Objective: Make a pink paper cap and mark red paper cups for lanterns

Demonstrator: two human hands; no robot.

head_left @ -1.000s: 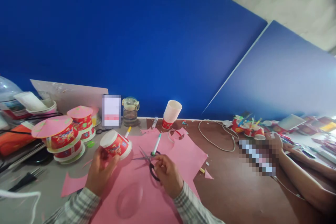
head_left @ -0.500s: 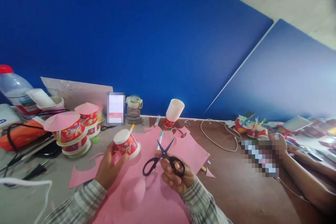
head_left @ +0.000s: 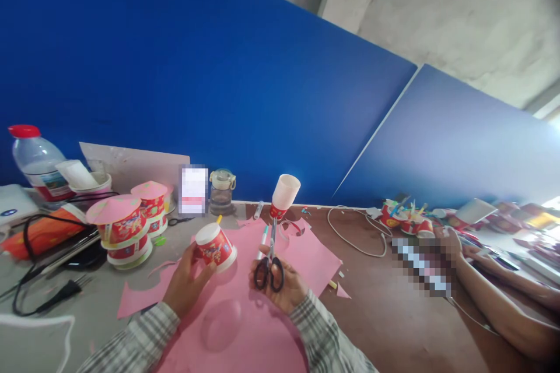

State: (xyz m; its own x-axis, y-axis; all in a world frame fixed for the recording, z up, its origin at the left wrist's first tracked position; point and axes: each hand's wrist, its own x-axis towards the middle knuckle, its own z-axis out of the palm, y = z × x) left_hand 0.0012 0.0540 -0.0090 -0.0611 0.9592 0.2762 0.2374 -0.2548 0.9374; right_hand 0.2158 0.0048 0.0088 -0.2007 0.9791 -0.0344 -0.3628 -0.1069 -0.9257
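My left hand (head_left: pixel 189 281) grips a red patterned paper cup (head_left: pixel 215 246) turned upside down, its white base facing up. In my right hand (head_left: pixel 282 285) is a pair of scissors (head_left: pixel 271 262) with black handles, blades together and pointing away from me. Both hands are over a large sheet of pink paper (head_left: pixel 258 326) with cut edges. Just beyond the scissors lies a white marker with a teal end (head_left: pixel 265 238). Behind it leans a tall stack of white cups (head_left: pixel 286 190) above a red cup (head_left: pixel 277 211).
Cup models with pink cone tops (head_left: pixel 114 210) stand at the left, near a black plug (head_left: pixel 65 294) and a bottle with a red cap (head_left: pixel 41 163). A lidded jar (head_left: pixel 221 192) is by the blue partition (head_left: pixel 245 99). At right, another person's arm (head_left: pixel 494 303) rests beside a white cable (head_left: pixel 359 245).
The scissors' blades have closed and swung to point away, with the right hand shifting slightly. The left hand still holds the cup. The camera view has tilted a little.
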